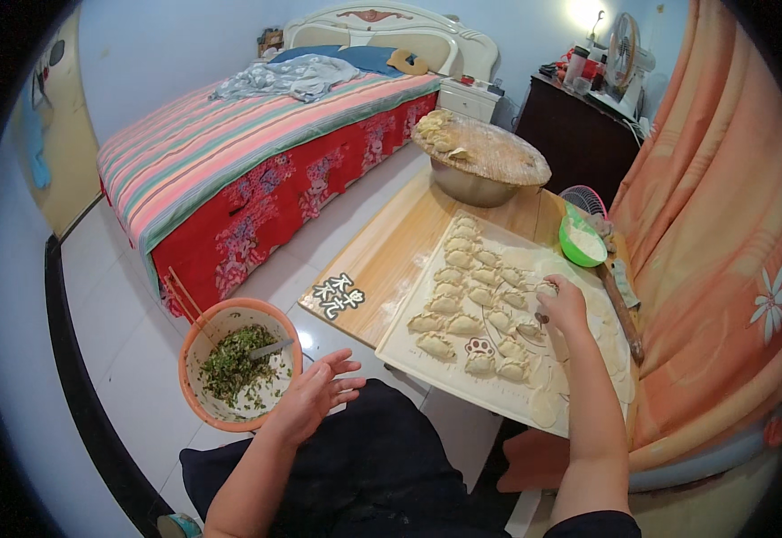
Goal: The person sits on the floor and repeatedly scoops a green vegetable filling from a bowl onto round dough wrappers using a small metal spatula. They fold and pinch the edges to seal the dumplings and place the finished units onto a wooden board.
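My right hand (565, 307) reaches over the right side of a pale mat (395, 359), its fingers closed around a folded dumpling (548, 289) that they partly hide. Rows of finished dumplings (464, 324) cover the left and middle of this mat. Flat round wrappers (548, 405) lie near its front edge. My left hand (321, 393) hovers palm up with fingers apart and nothing in it, just right of an orange-rimmed bowl (195, 394). Chopped green filling (237, 359) sits in the bowl, with a metal utensil (272, 349) and a pair of chopsticks (185, 300).
Behind the mat, a floury round board (507, 154) bearing dough pieces (440, 133) rests on a large basin (470, 186). A green bowl of flour (581, 240) and a rolling pin (619, 312) line the right side, near an orange curtain (704, 269). A bed (256, 161) stands behind.
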`<action>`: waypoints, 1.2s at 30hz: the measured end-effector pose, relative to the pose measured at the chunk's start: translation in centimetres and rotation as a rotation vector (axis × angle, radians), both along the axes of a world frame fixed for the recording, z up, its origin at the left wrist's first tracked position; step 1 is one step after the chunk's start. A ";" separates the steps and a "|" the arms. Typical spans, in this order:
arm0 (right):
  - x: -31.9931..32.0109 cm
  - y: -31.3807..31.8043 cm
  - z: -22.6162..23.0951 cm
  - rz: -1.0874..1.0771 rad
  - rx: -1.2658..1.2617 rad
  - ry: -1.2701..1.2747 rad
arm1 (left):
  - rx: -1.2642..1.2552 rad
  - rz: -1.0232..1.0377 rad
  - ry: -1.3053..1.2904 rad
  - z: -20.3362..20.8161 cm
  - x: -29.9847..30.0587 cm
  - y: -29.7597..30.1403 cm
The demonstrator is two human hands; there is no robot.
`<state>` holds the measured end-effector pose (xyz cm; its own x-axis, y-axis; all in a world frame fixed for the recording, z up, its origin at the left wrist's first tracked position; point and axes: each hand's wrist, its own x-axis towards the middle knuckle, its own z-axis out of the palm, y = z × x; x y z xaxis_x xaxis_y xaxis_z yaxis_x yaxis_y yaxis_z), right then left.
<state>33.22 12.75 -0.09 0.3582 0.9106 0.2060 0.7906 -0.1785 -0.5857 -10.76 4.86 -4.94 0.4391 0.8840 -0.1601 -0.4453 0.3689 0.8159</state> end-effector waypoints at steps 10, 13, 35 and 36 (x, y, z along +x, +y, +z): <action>5.5 12.1 -4.9 0.110 0.008 -0.095 | -0.056 0.045 0.005 -1.0 0.0 1.6; 5.5 14.1 -4.9 0.158 -0.117 -0.309 | -0.054 0.052 -0.018 -1.1 0.0 1.8; -27.8 5.3 3.9 0.641 -0.122 1.133 | -0.011 0.212 -0.245 -0.6 -5.6 -0.4; -30.3 4.1 1.9 0.681 -0.198 1.140 | -0.023 0.240 -0.271 0.1 -5.6 -0.6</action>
<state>2.96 16.84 1.77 -0.2924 0.9546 -0.0565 -0.1527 -0.1049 -0.9827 -16.34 4.27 -4.81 0.2484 0.9647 -0.0876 -0.7203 0.2445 0.6491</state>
